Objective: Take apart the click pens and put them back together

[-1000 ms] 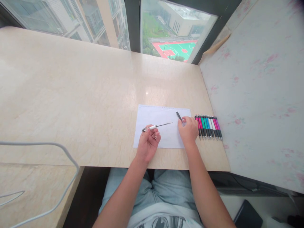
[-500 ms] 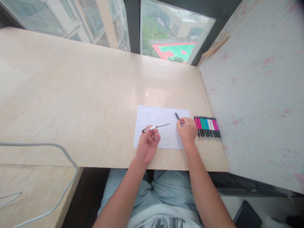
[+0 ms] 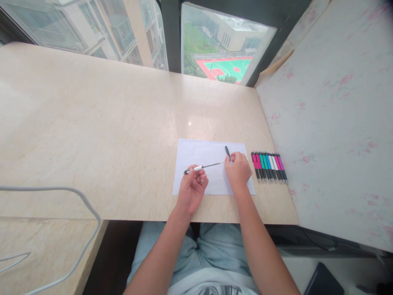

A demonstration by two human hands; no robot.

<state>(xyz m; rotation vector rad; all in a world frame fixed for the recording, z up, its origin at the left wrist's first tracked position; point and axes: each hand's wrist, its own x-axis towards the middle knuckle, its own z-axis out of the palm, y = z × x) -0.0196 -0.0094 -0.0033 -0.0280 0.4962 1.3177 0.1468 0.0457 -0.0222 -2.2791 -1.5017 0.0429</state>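
Pinched in my left hand (image 3: 193, 184) is a white pen barrel (image 3: 198, 168) with a dark clip end, its thin refill (image 3: 211, 165) sticking out bare to the right. My right hand (image 3: 238, 170) is closed at the fingertips on a black pen grip (image 3: 227, 150), which points up and away from me. The refill tip lies just left of my right fingers, apart from the grip. Both hands are over a white sheet of paper (image 3: 202, 148).
Right of the paper, a row of several coloured pens (image 3: 269, 167) lies beside the flowered wall (image 3: 331, 123). A grey cable (image 3: 82, 196) loops over the stone-patterned desk (image 3: 107, 135) at the left. Windows (image 3: 227, 45) stand behind the desk.
My right hand has moved slightly left with the black grip, closer to the refill tip. The grip has turned a little more upright in view. My left hand keeps its hold.
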